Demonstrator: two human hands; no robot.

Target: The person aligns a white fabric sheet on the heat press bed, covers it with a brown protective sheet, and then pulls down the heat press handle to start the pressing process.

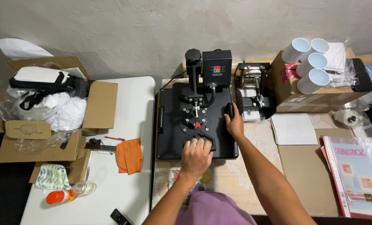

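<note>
The black heat press (196,121) is sitting at the centre of the patterned tabletop (257,175). The left hand (196,156) is resting at the press's 6 o'clock edge, its fingers (202,145) curling closed over the front handle (199,135). The right hand (235,125) is lying at the 3 o'clock edge, fingers wrapping the side grip (229,111).

At 2 o'clock a brown cardboard box (311,98) is carrying four white mugs (309,62). A white sheet (293,128) is lying at 3 o'clock, and a pink-and-white printed package (357,175) at 4 o'clock. At 9 o'clock an open carton (48,116) is holding white fabric in plastic. An orange cloth (129,156) is lying just beside the press on the white table (119,183).

Bare white table surface is showing around the cloth; the press's right edge is standing close to a smaller black press (252,96).
</note>
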